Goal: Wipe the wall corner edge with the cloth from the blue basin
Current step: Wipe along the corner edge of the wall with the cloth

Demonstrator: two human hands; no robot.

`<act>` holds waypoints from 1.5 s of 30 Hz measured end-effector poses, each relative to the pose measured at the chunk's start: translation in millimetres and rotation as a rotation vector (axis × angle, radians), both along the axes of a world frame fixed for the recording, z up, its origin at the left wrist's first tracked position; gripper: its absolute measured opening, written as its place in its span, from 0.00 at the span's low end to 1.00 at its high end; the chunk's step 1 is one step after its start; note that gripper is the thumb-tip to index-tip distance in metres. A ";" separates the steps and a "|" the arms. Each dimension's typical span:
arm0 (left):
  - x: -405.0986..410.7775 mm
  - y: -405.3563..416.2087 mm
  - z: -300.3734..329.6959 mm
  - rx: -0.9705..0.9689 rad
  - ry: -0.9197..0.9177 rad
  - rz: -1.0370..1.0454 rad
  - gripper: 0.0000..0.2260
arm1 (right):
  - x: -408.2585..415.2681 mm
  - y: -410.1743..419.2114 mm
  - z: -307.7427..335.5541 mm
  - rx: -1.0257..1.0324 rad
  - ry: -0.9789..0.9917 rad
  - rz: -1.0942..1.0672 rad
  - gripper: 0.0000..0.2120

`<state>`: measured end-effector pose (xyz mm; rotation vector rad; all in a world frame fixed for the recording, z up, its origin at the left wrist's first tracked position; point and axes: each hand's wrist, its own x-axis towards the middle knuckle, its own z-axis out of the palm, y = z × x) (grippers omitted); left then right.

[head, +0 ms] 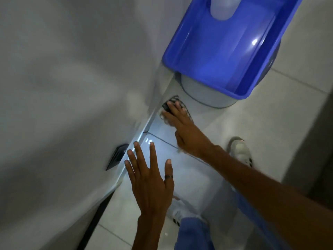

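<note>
the right hand (182, 127) reaches far and low, its fingers (173, 110) laid nearly flat and pressing a dark checked cloth (177, 102) against the corner edge (144, 130). part of the cloth is hidden under the hand, so i cannot tell whether any of it is gripped or only pushed. the edge runs as a long line from near left to far right, and the cloth sits at its far end, just near of the grey bin (207, 96). any stroke would likely follow that line. the left hand (149, 179) is nearer, fingers spread wide, holding nothing, hovering beside the edge. the blue basin (173, 56) rests on top of the bin, beyond the cloth. a pale blurred bottle-like thing (225, 8) is at its far end; otherwise it looks empty.
</note>
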<state>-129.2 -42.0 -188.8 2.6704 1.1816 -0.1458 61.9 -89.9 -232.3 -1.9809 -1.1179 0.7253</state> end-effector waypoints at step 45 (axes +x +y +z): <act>43.5 148.6 -152.2 0.932 0.300 -0.575 0.30 | -14.0 185.5 -309.6 0.453 0.386 -0.798 0.33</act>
